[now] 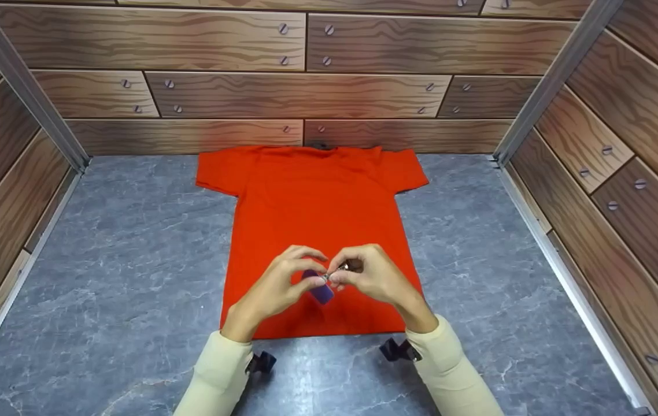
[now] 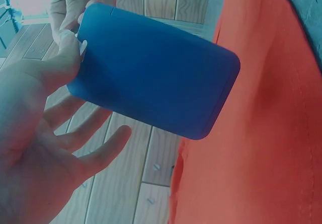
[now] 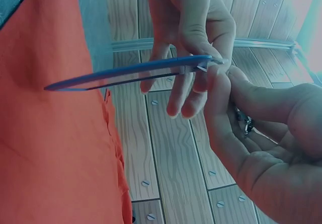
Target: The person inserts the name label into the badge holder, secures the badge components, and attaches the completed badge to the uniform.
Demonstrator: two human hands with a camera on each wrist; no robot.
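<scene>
A flat blue card-like holder with rounded corners hangs from my hands in the air above the red T-shirt. My left hand pinches small metal hardware at the holder's end between thumb and fingers; its other fingers spread loosely. Close against those fingertips, my right hand pinches the same small metal part with thumb and forefinger. Shiny metal links show inside the right hand's curled fingers. Seen edge-on in the right wrist view, the holder looks thin. Fingertips hide how the metal parts join.
The T-shirt lies flat with its collar toward the back wall. Grey marbled tabletop surrounds it. Wood-patterned panels stand on the left and right. Something small and dark shows at the collar.
</scene>
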